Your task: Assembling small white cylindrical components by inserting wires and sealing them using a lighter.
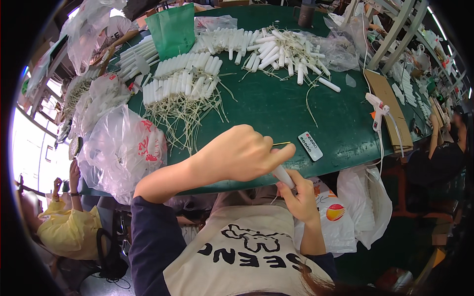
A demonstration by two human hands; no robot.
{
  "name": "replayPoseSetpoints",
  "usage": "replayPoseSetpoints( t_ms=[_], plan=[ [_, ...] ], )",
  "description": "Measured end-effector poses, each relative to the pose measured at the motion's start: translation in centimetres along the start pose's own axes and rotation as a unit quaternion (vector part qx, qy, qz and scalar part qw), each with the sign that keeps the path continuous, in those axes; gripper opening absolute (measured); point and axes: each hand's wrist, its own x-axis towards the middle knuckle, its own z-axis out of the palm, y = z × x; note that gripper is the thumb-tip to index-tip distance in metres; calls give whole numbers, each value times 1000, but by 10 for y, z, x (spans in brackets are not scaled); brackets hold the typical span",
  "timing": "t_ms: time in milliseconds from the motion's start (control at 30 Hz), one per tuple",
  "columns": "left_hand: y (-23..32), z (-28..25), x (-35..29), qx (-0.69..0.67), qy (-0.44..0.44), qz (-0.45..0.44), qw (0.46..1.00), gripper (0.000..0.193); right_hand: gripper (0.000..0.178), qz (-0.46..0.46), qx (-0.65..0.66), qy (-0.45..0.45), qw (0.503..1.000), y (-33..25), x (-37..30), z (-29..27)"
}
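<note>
My right hand (pixel 302 198) is closed around a white plastic tube (pixel 283 176) just off the table's front edge, and a thin pale wire hangs from the tube's lower end. At the tube's upper end is my left hand (pixel 243 154), curled into a fist with the index finger bent. A thin yellow stick (pixel 282 143) juts out beside its knuckles; the part inside the fist is hidden. Beyond my hands lie rows of similar white tubes (pixel 183 84) with trailing wires (pixel 185 116), and a looser heap of tubes (pixel 269 52) farther back.
A small grey remote (pixel 310 146) lies right of my hands on the green table (pixel 256 106). Farther right are a white glue gun (pixel 378 109) with a cord and a cardboard strip (pixel 387 111). A clear plastic bag (pixel 121 153) bulges at left. Other people (pixel 69 227) sit on both sides.
</note>
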Motion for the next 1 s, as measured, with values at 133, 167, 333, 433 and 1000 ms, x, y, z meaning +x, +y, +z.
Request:
replayPoseSetpoints(
  t_ms=[133, 167, 333, 433, 1000],
  plan=[
    [2, 0, 3, -44, -27, 6, 999, 36, 18, 0, 18, -1, 1000, 2, 0, 3],
    [3, -2, 3, -44, -27, 7, 999, 36, 18, 5, 41, -1, 999, 4, 0, 4],
    [-4, -4, 1, -208, 103, -76, 970, 46, 18, 36, 138, 1, 990, 11, -2, 6],
    [-7, -13, 5, -366, 119, -140, 912, 48, 19, 36, 142, 6, 989, 15, -2, 6],
    [0, 28, 14, -394, 21, -124, 910, 32, 19, 33, 141, -3, 990, 29, -2, 10]
  ],
)
